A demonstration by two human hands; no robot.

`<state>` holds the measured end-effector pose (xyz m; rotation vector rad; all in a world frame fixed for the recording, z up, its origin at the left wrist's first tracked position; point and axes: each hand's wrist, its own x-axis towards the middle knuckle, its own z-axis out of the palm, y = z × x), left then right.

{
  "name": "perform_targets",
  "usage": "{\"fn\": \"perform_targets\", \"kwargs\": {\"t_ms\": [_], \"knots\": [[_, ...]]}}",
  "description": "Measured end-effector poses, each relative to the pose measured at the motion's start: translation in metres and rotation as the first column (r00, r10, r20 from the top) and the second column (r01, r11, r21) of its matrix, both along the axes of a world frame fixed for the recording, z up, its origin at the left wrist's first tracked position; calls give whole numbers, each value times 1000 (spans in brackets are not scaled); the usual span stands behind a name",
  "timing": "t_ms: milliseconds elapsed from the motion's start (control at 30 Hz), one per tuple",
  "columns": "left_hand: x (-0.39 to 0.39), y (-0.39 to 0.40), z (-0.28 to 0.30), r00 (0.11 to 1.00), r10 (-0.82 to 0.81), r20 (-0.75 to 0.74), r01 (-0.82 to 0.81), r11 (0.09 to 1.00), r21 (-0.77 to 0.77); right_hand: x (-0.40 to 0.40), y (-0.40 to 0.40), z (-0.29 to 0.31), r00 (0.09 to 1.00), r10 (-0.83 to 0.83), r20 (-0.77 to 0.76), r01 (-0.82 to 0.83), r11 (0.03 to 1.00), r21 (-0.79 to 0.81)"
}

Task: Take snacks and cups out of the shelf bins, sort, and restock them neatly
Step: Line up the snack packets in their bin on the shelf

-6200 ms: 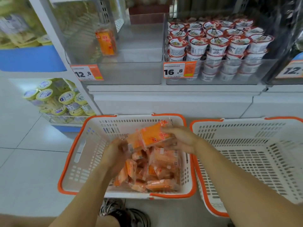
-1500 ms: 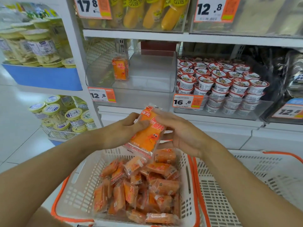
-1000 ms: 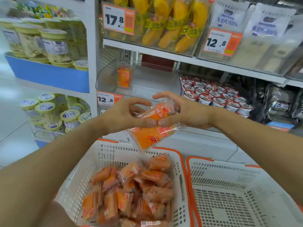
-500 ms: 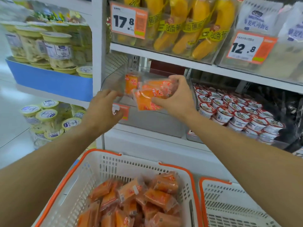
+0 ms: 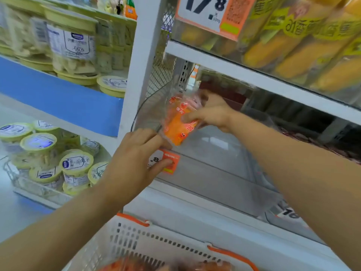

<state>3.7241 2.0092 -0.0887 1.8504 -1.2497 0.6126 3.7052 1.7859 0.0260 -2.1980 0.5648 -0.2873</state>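
My right hand (image 5: pixel 212 112) reaches into the clear plastic shelf bin (image 5: pixel 214 173) and grips orange snack packets (image 5: pixel 178 126) against the bin's left inner side. My left hand (image 5: pixel 136 159) holds the bin's front left corner, fingers over the rim and thumb on the orange price tag (image 5: pixel 169 163). Below, the white basket with orange rim (image 5: pixel 148 241) holds more orange packets (image 5: pixel 207 266), only their tops showing at the frame's bottom edge.
Yellow-lidded tubs (image 5: pixel 74 167) fill a wire tray at lower left, more jars (image 5: pixel 72 42) on the blue shelf above. Banana-shaped yellow packs (image 5: pixel 293 45) sit in the bin overhead. The white shelf upright (image 5: pixel 140 55) stands just left of the bin.
My right hand has carried the orange packets deeper into the bin, to its left side. My left hand has taken hold of the bin's front corner. The view has moved closer to the shelf.
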Motion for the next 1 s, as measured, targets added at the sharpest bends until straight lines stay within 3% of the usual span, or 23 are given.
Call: {"fn": "perform_targets", "kwargs": {"t_ms": [133, 300, 433, 600, 800, 1000], "knots": [[5, -3, -5, 996, 21, 91, -22, 1000, 3, 32, 7, -19, 985, 168, -38, -169, 892, -419], [2, -2, -9, 995, 41, 90, -41, 999, 2, 44, 5, -35, 991, 104, 84, -46, 854, -518], [0, -2, -10, 997, 47, 65, -46, 999, -4, 38, 3, -53, 971, 26, 238, 75, 912, -403], [0, -2, -12, 997, 52, 50, -51, 998, -22, 35, -2, -67, 982, 71, 172, -17, 955, -296], [-1, -3, -11, 997, 51, 60, -48, 998, -43, 40, 4, -73, 968, -95, 234, 143, 969, -201], [0, -3, -11, 995, 75, 67, -74, 997, -19, 45, 4, -81, 981, -68, 181, 93, 987, -134]]}}
